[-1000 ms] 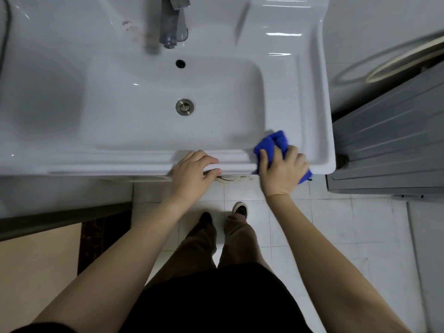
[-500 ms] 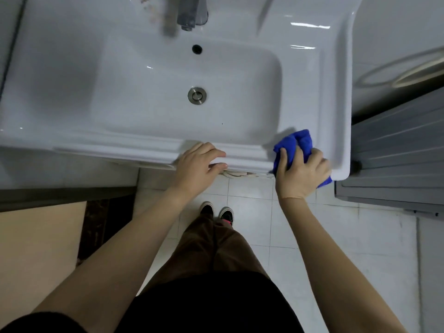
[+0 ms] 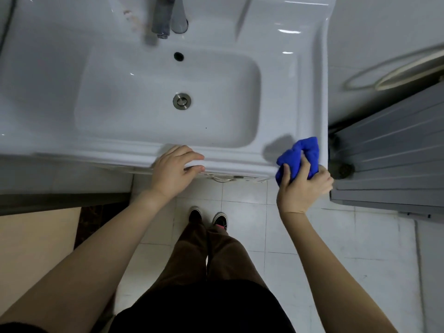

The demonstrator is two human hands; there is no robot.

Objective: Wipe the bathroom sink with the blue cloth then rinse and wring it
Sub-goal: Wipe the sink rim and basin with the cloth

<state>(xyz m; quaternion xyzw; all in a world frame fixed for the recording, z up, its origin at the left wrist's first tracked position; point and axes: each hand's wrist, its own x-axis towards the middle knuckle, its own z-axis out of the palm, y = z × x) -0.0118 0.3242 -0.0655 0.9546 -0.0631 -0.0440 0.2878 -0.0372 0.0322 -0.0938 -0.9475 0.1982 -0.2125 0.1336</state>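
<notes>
The white bathroom sink (image 3: 310, 97) fills the upper part of the view, with a metal drain (image 3: 181, 101) in its basin and a grey faucet (image 3: 163, 18) at the back. My right hand (image 3: 302, 186) grips a bunched blue cloth (image 3: 298, 157) pressed on the sink's front right corner. My left hand (image 3: 173, 169) rests on the front rim near the middle, fingers curled over the edge, holding nothing else.
A grey panelled cabinet (image 3: 394, 159) stands right beside the sink's right edge. A white hose loop (image 3: 394, 73) lies behind it. White floor tiles (image 3: 360, 248) and my shoes (image 3: 209, 218) are below. A dark ledge (image 3: 48, 198) runs at the left.
My right hand has slid the blue cloth rightward along the front rim to the sink's right corner. My left hand has stayed on the rim. The view shifted slightly.
</notes>
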